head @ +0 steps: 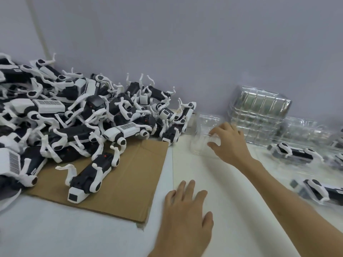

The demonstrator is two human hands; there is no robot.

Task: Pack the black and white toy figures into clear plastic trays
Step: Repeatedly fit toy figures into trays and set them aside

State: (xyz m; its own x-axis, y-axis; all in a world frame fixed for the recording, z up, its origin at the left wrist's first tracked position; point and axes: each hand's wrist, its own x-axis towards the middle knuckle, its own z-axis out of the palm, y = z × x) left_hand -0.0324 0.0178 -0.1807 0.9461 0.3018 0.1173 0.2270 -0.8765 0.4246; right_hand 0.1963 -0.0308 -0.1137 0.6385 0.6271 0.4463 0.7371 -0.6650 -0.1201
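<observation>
**A:** Left side: count?
**B:** One heap of toy figures, black and white, tangled against the wall. Too many to count. One lone figure lies apart at its near foot, on a single cardboard sheet.

**A:** Any writing?
**B:** Barcode-like stickers on several white panels. Nothing legible.

**A:** Room to move?
**B:** The cardboard's right edge meets bare white table. The left hand lies flat there, palm down, fingers spread, holding nothing.

**A:** Further right?
**B:** The right hand curls thumb and fingers on one clear tray, near the heap's right end. Behind it is a stack of trays by the wall, number unclear. Two packed figures in trays show plainly at the right. Others at the frame edge are blurred.
</observation>
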